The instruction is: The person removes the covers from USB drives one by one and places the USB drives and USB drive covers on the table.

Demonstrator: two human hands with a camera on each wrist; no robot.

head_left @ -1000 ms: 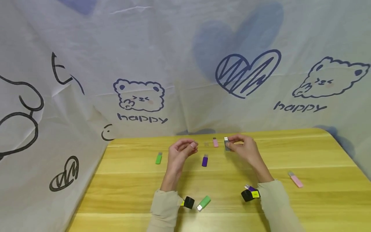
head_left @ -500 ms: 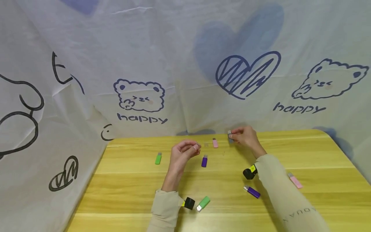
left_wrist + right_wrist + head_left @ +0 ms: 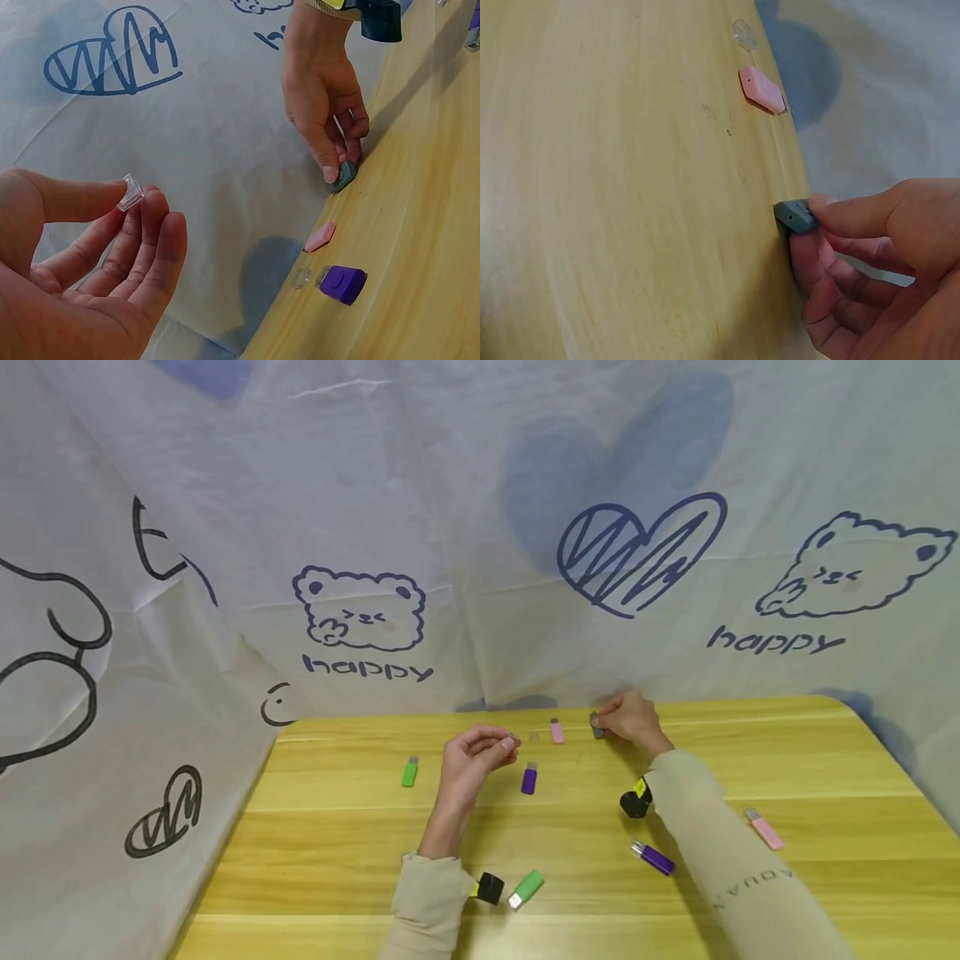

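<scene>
My right hand (image 3: 632,720) pinches a grey USB stick (image 3: 796,215) between thumb and fingers, just right of the back pink stick (image 3: 557,732). Left of that pink stick, my left hand (image 3: 474,760) pinches a small clear cap (image 3: 130,193), fingertips nearly together. Another clear cap (image 3: 301,278) lies just left of it, a purple stick (image 3: 529,779) nearer me, a green stick (image 3: 409,772) well to its left.

Gray USB stick (image 3: 795,217): far end hidden behind right hand (image 3: 922,255). Clear cap (image 3: 130,195) in left hand (image 3: 82,307): too small to make out in head view. Each hand cropped by edge of its own wrist view. Right sleeve (image 3: 738,860) cut off at head view's bottom. Purple stick (image 3: 474,26) cropped at left wrist view's edge.
</scene>
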